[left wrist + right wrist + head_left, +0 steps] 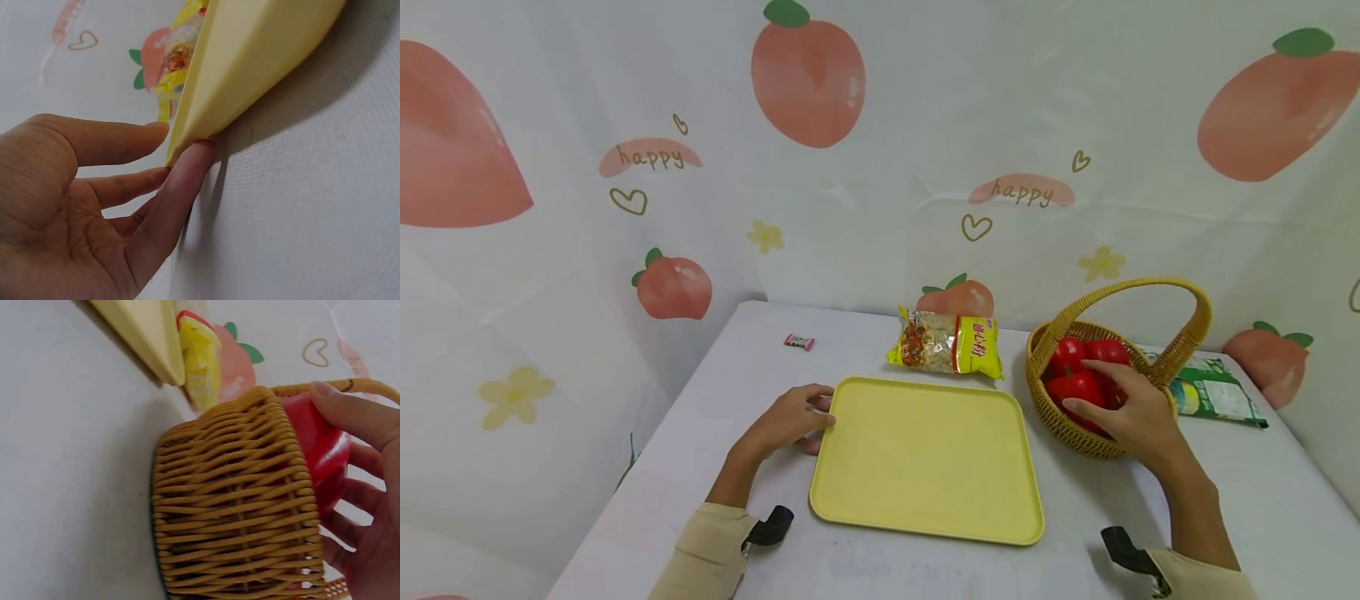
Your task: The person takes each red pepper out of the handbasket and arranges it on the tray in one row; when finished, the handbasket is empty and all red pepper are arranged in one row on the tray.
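A yellow rectangular tray (928, 458) lies in the middle of the white table. My left hand (793, 421) holds its left edge; in the left wrist view the thumb (125, 140) is at the rim and a fingertip (199, 156) is against the underside. To the right stands a woven basket (237, 506) with an arched handle, holding several shiny red vegetables that look like bell peppers. Reaching into it, my right hand (1138, 412) has its thumb and fingers around the front red bell pepper (1078, 387), whose lower part is hidden by the basket wall.
Behind the tray lies a yellow, partly clear food packet (936, 343). A small pink wrapped candy (799, 342) sits at the back left. One green packet (1221, 392) lies right of the basket, partly behind it. A fruit-printed curtain (865, 208) hangs behind the table.
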